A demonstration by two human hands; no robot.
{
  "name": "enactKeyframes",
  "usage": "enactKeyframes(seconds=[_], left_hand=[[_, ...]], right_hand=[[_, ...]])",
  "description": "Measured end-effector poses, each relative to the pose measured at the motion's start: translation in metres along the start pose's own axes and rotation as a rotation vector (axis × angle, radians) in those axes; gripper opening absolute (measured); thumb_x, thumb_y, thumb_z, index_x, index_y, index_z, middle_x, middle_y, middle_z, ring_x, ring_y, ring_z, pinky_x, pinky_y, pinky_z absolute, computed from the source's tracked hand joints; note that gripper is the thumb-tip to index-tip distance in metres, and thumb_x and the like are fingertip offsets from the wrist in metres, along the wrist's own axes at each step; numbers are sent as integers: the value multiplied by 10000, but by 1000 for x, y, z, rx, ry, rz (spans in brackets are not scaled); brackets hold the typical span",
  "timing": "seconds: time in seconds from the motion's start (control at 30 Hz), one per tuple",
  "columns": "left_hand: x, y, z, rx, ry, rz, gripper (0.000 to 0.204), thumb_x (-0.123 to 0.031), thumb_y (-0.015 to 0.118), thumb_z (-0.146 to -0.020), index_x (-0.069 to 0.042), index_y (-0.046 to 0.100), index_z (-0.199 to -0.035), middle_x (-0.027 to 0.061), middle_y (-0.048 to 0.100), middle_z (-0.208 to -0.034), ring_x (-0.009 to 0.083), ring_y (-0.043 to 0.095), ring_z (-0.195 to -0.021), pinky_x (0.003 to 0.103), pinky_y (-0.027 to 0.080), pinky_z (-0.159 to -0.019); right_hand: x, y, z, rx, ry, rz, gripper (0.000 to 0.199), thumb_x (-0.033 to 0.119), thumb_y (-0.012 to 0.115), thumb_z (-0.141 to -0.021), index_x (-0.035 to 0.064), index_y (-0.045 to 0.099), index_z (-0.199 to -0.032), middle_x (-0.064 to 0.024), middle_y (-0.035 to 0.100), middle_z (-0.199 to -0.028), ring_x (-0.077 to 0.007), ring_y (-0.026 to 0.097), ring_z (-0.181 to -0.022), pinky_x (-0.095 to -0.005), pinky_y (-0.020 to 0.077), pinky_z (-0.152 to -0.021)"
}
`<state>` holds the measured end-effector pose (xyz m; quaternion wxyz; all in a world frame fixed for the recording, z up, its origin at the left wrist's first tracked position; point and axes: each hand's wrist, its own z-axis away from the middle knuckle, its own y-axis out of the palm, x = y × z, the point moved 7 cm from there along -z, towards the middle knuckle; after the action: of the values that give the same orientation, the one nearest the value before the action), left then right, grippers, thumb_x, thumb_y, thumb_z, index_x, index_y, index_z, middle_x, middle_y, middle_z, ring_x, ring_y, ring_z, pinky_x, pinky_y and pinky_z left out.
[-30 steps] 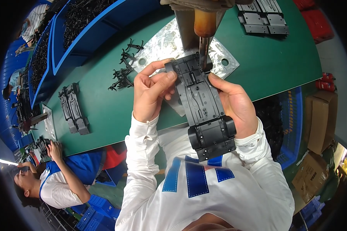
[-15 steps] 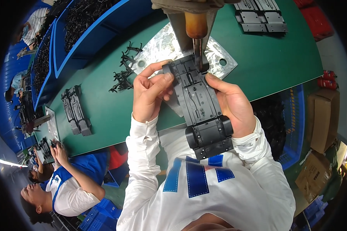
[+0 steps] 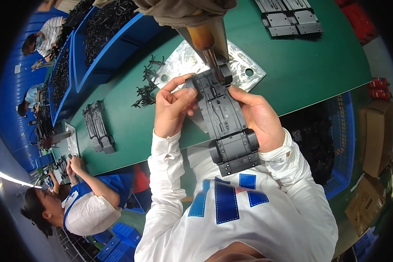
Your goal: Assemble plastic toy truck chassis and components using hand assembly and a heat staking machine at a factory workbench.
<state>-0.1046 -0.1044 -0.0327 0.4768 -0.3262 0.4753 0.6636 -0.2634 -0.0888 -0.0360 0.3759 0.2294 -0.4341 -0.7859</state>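
Both of my hands hold a black plastic toy car chassis (image 3: pixel 226 115), tilted lengthwise from my chest toward the table's middle. My left hand (image 3: pixel 175 105) pinches its far left corner between thumb and fingers. Along the right edge lies my right hand (image 3: pixel 262 120), its thumb near the far end and its other fingers mostly hidden underneath. A powered screwdriver (image 3: pixel 204 39) with an amber collar and cloth-wrapped body hangs above. Its metal shaft reaches down to the chassis's far right corner; whether the tip touches a screw cannot be made out. Below the far end is a silvery metal plate (image 3: pixel 179 56).
Small black plastic parts (image 3: pixel 146 87) lie left of the plate. More chassis lie on the green table (image 3: pixel 122 122), at left (image 3: pixel 98 126) and far right (image 3: pixel 290 19). Blue bins (image 3: pixel 105 52) of parts stand far left; a blue crate (image 3: pixel 343 144) sits right. A co-worker (image 3: pixel 87 205) works at left.
The whole view has shifted slightly. The screwdriver now slants more across the chassis's far right corner. My grip on the chassis looks the same. The co-worker's raised hands have shifted a little.
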Motion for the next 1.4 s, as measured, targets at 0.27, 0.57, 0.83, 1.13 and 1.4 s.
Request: enactKeyframes(seconds=[0.27, 0.57, 0.83, 1.13, 1.4], left_hand=[[-2, 23, -2, 8, -2, -41, 519, 58, 685, -802, 35, 498, -1287, 45, 661, -763, 78, 584, -625, 191, 432, -525], [3, 35, -6, 43, 24, 45, 574, 82, 672, -795, 60, 458, -1327, 80, 683, -832, 82, 585, -652, 199, 419, -535], [8, 40, -6, 45, 54, 149, 580, 92, 651, -807, 49, 451, -1350, 92, 696, -879, 73, 562, -657, 198, 392, -536], [8, 42, -7, 34, 44, 147, 590, 82, 650, -809, 42, 450, -1362, 78, 695, -869, 64, 547, -652, 191, 385, -541], [9, 41, -6, 27, 62, 134, 592, 77, 654, -805, 44, 453, -1362, 69, 689, -847, 56, 524, -618, 186, 375, -530]], right_hand=[[10, -3, 9, 44, 31, -15, 329, 241, 494, -980, 1, 530, -1201, -140, 643, -1103, -259, 655, -953, -408, 538, -860], [21, -3, 15, 86, -1, -35, 345, 242, 491, -983, -10, 514, -1217, -153, 636, -1123, -278, 653, -968, -423, 542, -855], [28, -2, 18, 31, -68, -2, 279, 217, 503, -980, 17, 534, -1173, -129, 641, -1083, -252, 653, -943, -408, 548, -844], [29, -7, 16, 24, -61, -13, 283, 221, 511, -977, 21, 532, -1176, -121, 634, -1101, -243, 643, -956, -395, 540, -847], [27, -3, 19, 18, -50, -21, 304, 230, 515, -979, 14, 532, -1191, -130, 633, -1106, -250, 641, -958, -399, 537, -853]])
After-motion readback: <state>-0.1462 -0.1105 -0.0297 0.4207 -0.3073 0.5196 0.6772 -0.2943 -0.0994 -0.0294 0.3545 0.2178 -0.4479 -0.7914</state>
